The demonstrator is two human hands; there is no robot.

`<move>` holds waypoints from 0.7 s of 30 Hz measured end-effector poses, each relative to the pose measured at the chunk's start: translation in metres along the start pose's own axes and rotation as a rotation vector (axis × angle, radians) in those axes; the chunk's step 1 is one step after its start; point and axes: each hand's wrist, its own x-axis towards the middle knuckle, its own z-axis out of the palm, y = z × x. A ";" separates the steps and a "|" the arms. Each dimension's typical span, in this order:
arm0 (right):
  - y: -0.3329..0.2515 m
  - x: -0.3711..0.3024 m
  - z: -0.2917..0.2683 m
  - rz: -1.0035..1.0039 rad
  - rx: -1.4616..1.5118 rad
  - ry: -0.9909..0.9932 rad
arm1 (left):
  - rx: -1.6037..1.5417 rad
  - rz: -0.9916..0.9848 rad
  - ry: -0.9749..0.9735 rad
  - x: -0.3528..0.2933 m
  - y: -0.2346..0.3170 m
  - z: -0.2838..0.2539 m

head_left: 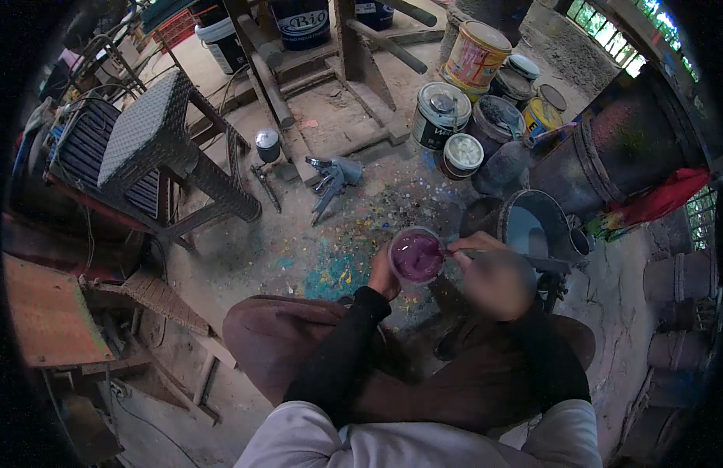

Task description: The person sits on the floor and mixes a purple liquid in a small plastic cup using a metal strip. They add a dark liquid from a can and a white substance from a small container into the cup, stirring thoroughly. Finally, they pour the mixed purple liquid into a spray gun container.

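The left hand (384, 273) cradles a cup (416, 281); the right hand (492, 279) pinches a stick (449, 251). Brisk stirring could slop purple liquid (414, 260) over the rim.

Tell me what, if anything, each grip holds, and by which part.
Left grip: the clear cup of purple paint, by its left side. Right grip: a thin stirring tool; blur hides exactly where it is held.
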 end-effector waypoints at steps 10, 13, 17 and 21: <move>-0.004 0.001 0.002 0.028 0.078 0.089 | -0.028 0.015 0.012 -0.008 0.004 0.011; 0.005 -0.001 -0.002 -0.060 -0.061 -0.075 | 0.008 0.003 -0.028 -0.006 0.004 0.006; 0.007 0.000 0.002 -0.058 0.005 0.027 | -0.002 -0.004 -0.036 -0.004 0.000 0.004; 0.004 0.000 -0.001 -0.036 0.011 0.032 | -0.012 -0.031 -0.024 -0.010 0.007 0.015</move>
